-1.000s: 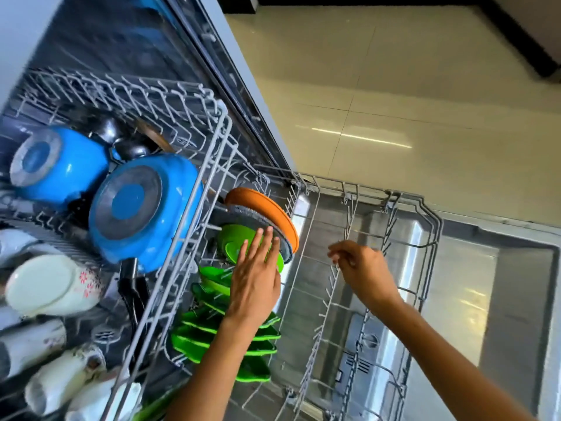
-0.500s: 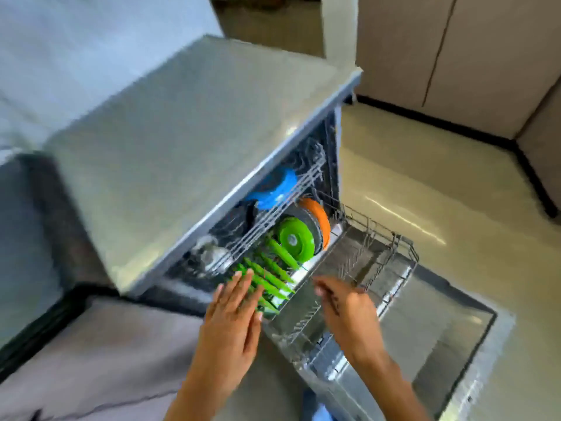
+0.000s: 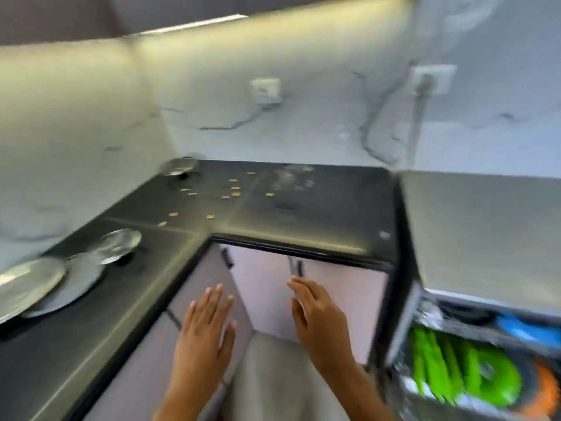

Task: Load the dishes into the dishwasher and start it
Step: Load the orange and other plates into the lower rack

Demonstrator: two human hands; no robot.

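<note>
The view is blurred by motion. The open dishwasher [image 3: 485, 238] stands at the right, its grey top showing. Inside its lower rack stand several green plates [image 3: 461, 372] and an orange plate [image 3: 546, 390]; a blue pan [image 3: 528, 329] sits above them. On the dark counter [image 3: 303, 208] at the left lie steel plates [image 3: 39, 284] and a glass lid or bowl [image 3: 118, 246]. Another glass piece [image 3: 179, 167] sits at the back corner. My left hand [image 3: 206, 335] and my right hand [image 3: 318, 317] hover in front of the cupboard doors, fingers straight, holding nothing.
Small crumbs [image 3: 212, 192] are scattered over the counter. Pale cupboard doors [image 3: 267, 287] with dark handles sit under the counter corner. Two wall sockets [image 3: 265, 91] are on the marble backsplash, one with a cable hanging down.
My view has swung left, away from the dishwasher racks toward the counter corner. Both hands left the lower rack and now float empty before the cupboards.
</note>
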